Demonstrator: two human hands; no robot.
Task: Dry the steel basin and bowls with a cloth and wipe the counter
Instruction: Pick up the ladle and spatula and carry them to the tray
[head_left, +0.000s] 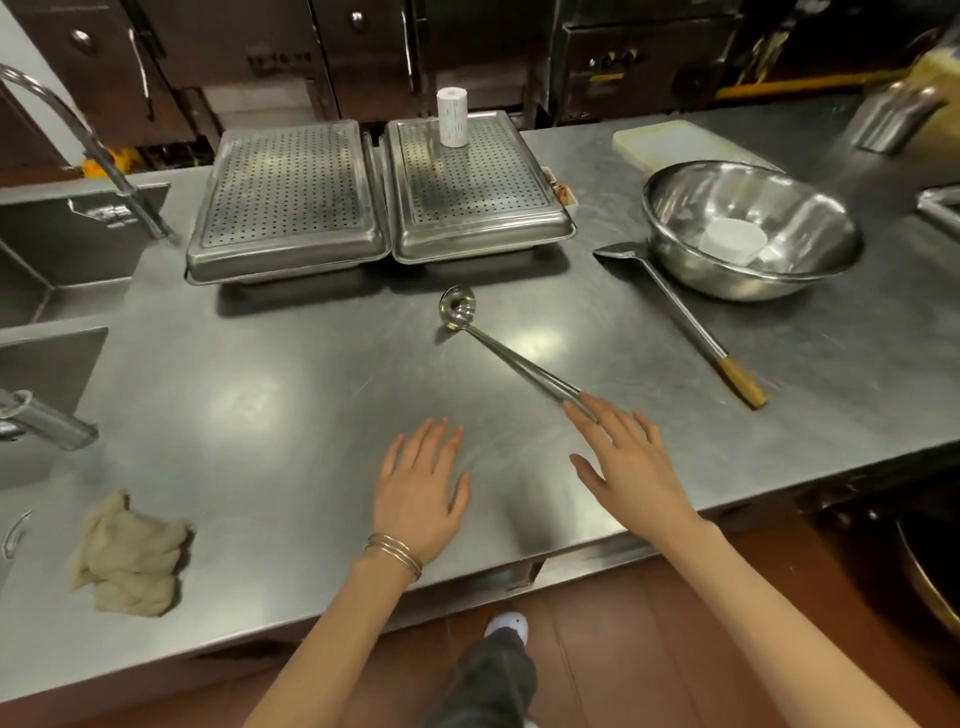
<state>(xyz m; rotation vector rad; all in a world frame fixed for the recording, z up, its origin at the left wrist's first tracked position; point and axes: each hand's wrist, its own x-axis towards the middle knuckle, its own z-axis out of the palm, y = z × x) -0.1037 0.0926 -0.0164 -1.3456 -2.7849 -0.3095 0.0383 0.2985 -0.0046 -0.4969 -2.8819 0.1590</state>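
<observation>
Large round polished steel basin (750, 228): count 1, upright at the right rear of the grey stainless-steel bench (260, 389), its inside bright with reflections. One small white round container (732, 241) sits in its bottom. Crumpled beige cloth (130, 553): count 1, bunched in a heap near the front left edge of the bench, well apart from the steel basin and from both hands. Left hand (421, 488): open, fingers straight and together, palm down over the bench near the front edge; thin metal bangles (392, 551) on the wrist. Right hand (628, 462): open, fingers spread, index fingertip at the end of the handle of the long steel ladle (457, 309); actual contact cannot be told. Ladle: count 1, lying mid-bench, cup toward the rear. Long steel spatula with a wooden grip (675, 317): count 1, lying just beside the basin, blade at its left rim. Perforated rectangular steel pans: count 2, side by side at the rear, left pan (288, 200) and right pan (480, 189). One white paper roll (452, 117) stands upright on the right pan. One white cutting board (670, 143) lies behind the basin. Taps: count 2, rear tap (88, 145) and front tap (41, 421), both at the left by the sinks.
</observation>
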